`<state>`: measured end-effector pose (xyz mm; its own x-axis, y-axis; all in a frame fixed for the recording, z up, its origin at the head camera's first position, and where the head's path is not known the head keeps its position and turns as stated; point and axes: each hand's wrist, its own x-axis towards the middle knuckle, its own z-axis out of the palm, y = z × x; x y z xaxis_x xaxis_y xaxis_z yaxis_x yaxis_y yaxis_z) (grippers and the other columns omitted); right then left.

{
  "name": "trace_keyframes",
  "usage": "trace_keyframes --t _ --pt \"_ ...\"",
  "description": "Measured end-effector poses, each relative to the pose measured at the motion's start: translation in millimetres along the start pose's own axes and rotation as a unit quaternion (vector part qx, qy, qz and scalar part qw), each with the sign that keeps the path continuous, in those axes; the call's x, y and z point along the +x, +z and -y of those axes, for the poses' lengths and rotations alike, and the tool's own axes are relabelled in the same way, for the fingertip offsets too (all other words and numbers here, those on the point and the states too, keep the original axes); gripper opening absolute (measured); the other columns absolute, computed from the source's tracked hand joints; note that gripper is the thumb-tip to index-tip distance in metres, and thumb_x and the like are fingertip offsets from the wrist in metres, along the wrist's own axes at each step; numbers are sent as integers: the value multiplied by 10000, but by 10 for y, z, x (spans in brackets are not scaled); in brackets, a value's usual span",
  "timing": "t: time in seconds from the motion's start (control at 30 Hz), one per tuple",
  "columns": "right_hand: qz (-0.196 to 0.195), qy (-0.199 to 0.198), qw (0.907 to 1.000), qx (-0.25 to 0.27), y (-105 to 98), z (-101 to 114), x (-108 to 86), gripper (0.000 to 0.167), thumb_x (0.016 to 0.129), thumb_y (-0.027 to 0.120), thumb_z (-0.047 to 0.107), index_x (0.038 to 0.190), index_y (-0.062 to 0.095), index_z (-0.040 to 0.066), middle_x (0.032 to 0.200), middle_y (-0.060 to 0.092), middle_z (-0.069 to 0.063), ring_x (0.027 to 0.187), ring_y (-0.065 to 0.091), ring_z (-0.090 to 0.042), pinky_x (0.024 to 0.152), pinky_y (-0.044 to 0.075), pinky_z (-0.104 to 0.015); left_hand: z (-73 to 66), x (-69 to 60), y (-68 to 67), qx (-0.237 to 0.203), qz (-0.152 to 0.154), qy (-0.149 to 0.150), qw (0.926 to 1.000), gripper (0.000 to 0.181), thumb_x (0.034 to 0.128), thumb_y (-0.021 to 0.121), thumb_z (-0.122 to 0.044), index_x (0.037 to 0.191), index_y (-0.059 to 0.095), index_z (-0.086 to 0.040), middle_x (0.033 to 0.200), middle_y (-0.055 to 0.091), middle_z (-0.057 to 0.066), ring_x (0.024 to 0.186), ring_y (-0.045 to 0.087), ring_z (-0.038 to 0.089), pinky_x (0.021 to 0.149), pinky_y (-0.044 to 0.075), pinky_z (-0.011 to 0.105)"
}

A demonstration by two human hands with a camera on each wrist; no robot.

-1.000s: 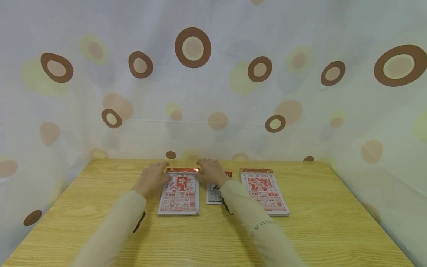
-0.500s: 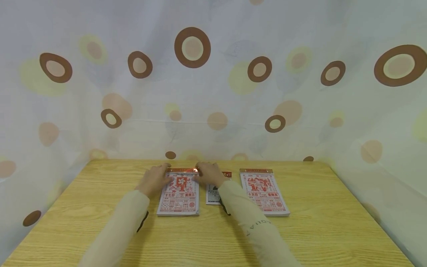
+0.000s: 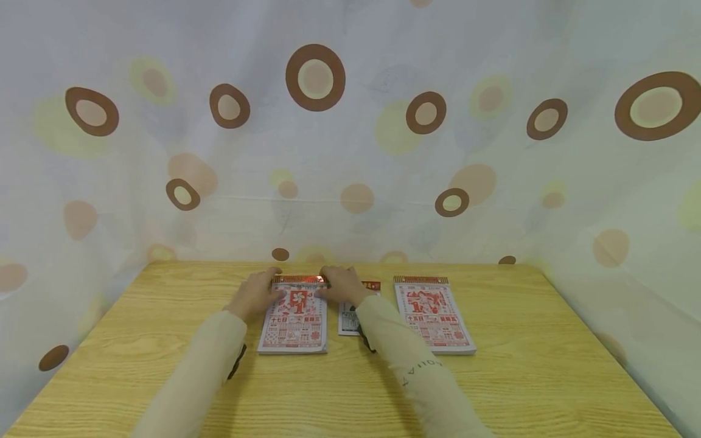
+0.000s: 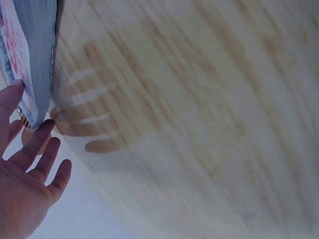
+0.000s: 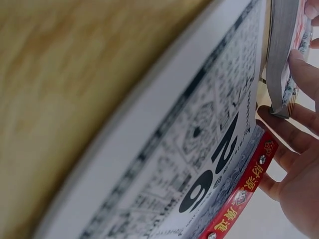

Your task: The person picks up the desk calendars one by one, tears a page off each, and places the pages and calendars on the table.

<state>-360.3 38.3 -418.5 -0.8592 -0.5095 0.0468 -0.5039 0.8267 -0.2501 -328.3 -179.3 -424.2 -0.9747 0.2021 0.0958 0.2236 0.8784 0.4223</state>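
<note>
A thick tear-off wall calendar point(image 3: 294, 333) printed in red lies on the table, its red foil header at the far end. At its upper left corner my left hand point(image 3: 255, 295) holds it, thumb on the front page and a finger against the edge. My right hand point(image 3: 346, 286) pinches the upper right corner likewise. In the left wrist view the other fingers of the left hand point(image 4: 27, 194) are spread beside the calendar's grey page edge point(image 4: 40, 55). The right wrist view has the right hand point(image 5: 301, 186) beyond a smaller calendar point(image 5: 199, 134) showing 26.
The smaller calendar is partly covered by my right hand and sleeve point(image 3: 408, 359). Farther right lies another red-printed calendar point(image 3: 429, 302), its lower left hidden by that sleeve. A dotted curtain point(image 3: 356, 152) surrounds the back and sides of the wooden table point(image 3: 547, 365).
Both hands have shifted slightly inward, and their thumbs have come down on the calendar's upper corners. In the last half second they barely move. The calendars stay in place.
</note>
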Motion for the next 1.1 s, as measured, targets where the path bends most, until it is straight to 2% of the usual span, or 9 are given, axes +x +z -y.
trace_keyframes --t 0.2,0.33,0.43,0.53,0.63,0.77,1.1 --pt "-85 71 9996 266 -17 25 1 435 835 658 326 1182 546 88 1120 615 -55 1040 560 -223 952 372 -458 -24 -3 -4 -407 12 -105 9991 543 850 635 -228 1319 424 -52 1237 547 197 1118 524 356 980 405 508" --pt "-148 101 9991 384 -20 29 0 439 832 662 292 1202 533 94 1161 596 -67 1080 544 -234 982 360 -452 -38 -11 -16 -623 -39 -103 9980 544 834 646 -198 1310 435 -42 1255 525 205 1119 515 348 980 408 495" --pt "-198 122 9984 524 -19 29 -12 450 832 665 281 1220 525 100 1187 580 -68 1090 536 -232 1016 345 -458 -35 -17 -26 -747 -70 -47 9972 545 823 652 -185 1303 441 -34 1225 526 215 1064 532 343 933 440 486" --pt "-306 81 9969 726 -27 37 -32 442 832 670 261 1214 529 91 1161 573 -81 1029 552 -225 972 406 -420 -25 -25 -40 -1026 -84 -33 9947 535 821 654 -158 1297 445 -29 1195 524 221 1023 543 340 883 476 462" --pt "-443 11 9944 960 -42 55 -51 420 830 673 222 1198 534 75 1108 564 -90 958 559 -212 872 474 -357 -14 -36 -55 -1445 -87 -62 9895 523 825 648 -110 1297 440 -22 1189 509 224 1015 551 348 841 511 423" --pt "-576 -44 9910 1204 -50 68 -64 381 837 663 171 1181 541 63 1073 552 -93 947 556 -206 816 494 -312 2 -47 -71 -1830 -129 -5 9830 499 823 632 -48 1283 444 0 1173 495 238 982 572 355 773 545 366" --pt "-805 -191 9832 1627 -112 100 -114 308 860 626 108 1152 554 44 1033 542 -102 943 546 -204 806 495 -298 60 -61 -103 -2037 -327 136 9784 451 823 626 -44 1249 482 -22 1171 488 232 957 592 368 752 554 370"
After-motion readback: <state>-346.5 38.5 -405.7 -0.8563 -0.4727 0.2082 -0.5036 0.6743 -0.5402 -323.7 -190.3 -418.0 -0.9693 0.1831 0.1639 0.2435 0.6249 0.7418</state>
